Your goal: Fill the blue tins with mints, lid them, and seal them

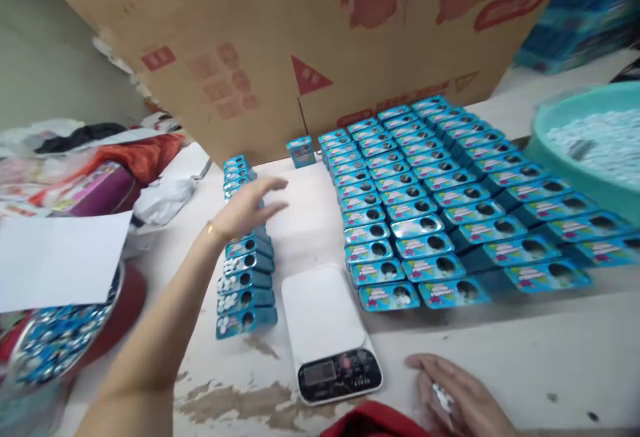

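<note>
My left hand (253,207) reaches over the left column of blue tins (245,282), its fingers apart and nothing between them. Small white pieces lie on top of several of the nearer tins. My right hand (450,394) is low at the right, palm partly up, with its fingers curled around some small white pieces (443,398). Between the hands sits a white scale (325,317) with a black control panel and nothing on its plate. Right of the scale stand many rows of blue tins (417,227) with dark round openings.
A large cardboard box (280,44) stands behind the tins. One tin (301,152) is alone against it. A green basin (543,137) of white pieces is at the right. At the left are a red tub (130,304) of blue lids, a white sheet (60,260) and piled bags.
</note>
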{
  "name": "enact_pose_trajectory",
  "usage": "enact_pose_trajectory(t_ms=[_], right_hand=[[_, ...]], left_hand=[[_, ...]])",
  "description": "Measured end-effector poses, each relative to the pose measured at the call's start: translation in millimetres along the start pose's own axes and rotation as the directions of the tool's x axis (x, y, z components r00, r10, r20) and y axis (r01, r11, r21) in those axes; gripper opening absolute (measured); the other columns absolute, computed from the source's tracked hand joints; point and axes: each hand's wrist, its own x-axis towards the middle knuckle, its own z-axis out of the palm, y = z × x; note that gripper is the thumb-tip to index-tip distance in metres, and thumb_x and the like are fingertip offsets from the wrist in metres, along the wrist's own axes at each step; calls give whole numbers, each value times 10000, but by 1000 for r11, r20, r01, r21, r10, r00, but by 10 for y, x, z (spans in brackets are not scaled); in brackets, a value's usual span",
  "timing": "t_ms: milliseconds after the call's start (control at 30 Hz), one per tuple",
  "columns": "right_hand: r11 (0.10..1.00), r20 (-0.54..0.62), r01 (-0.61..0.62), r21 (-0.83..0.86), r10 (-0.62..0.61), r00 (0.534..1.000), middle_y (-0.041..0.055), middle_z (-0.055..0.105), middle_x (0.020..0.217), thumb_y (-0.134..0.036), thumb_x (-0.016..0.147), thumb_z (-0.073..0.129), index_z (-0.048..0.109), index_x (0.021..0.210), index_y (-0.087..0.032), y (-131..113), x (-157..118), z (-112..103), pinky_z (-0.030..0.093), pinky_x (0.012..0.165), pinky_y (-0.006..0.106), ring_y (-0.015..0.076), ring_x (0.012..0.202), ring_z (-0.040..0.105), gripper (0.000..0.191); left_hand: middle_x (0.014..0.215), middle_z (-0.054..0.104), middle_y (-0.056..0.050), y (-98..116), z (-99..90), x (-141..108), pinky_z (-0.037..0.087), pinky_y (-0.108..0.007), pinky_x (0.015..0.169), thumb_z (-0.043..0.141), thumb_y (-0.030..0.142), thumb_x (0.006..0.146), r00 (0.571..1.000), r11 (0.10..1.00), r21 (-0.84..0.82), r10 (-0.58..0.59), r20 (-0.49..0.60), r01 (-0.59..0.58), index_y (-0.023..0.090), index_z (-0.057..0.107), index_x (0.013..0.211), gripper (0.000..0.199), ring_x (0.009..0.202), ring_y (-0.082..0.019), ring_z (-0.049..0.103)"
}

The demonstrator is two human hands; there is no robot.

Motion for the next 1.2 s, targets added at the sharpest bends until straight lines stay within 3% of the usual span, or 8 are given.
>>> enact_pose_trajectory(t_ms=[167,233,333,500,633,933,1067,1200], right_hand=[[1000,-1,9,27,-9,1000,26,586,598,-622,568,726,701,818,-210,52,20,-27,233,356,210,95,389,427,483],[998,34,49,27,-50,998,14,578,591,-613,590,724,691,823,-193,46,5,-37,198,364,199,68,377,370,481],[991,74,124,45,-127,989,-9,562,583,-588,633,723,665,849,-159,44,-19,-37,155,385,183,38,385,323,483],[976,108,196,97,-207,973,-16,558,575,-556,614,751,626,840,-127,45,-35,-20,121,385,181,26,371,320,501],[966,98,234,107,-245,965,-23,556,565,-558,601,754,619,820,-123,49,-14,-23,128,372,178,25,364,324,505],[956,116,255,148,-273,955,-31,557,552,-573,555,773,619,802,-130,62,20,-40,121,354,171,22,359,327,529],[957,118,240,159,-260,958,-30,560,566,-554,572,780,623,816,-129,38,1,-64,132,356,172,23,370,332,515],[961,142,217,172,-242,960,-25,562,585,-529,591,786,631,826,-130,41,12,-111,140,355,174,25,385,337,488]], left_hand=[[1220,589,-112,744,242,-1665,444,-428,968,633,343,819,999,987,157,-21,-42,27,202,562,993,235,1157,-235,528],[1279,558,-137,785,494,-2066,391,-515,1009,653,335,798,994,949,304,-64,-92,90,206,579,1007,256,1225,-291,481],[1326,536,-146,757,786,-2320,335,-570,1033,595,226,833,980,876,452,-103,-170,171,209,607,956,124,1270,-317,446],[1230,603,-93,997,663,-2203,328,-530,1045,526,168,878,973,881,450,-49,-226,149,200,578,846,69,1170,-263,528],[1137,599,-118,1332,446,-1884,473,-360,827,482,227,916,975,933,350,-6,-220,85,168,563,870,110,954,-203,581],[1020,616,-96,1420,767,-1175,483,-331,711,493,277,915,996,936,345,53,73,-75,166,599,868,161,839,-194,594],[1162,591,-114,1384,638,-1282,481,-380,844,546,361,890,992,981,184,78,-103,-58,174,578,979,209,1013,-226,580],[949,628,-60,1379,598,-1607,484,-301,789,550,332,888,914,993,-40,-116,-388,109,173,569,968,179,874,-160,594]])
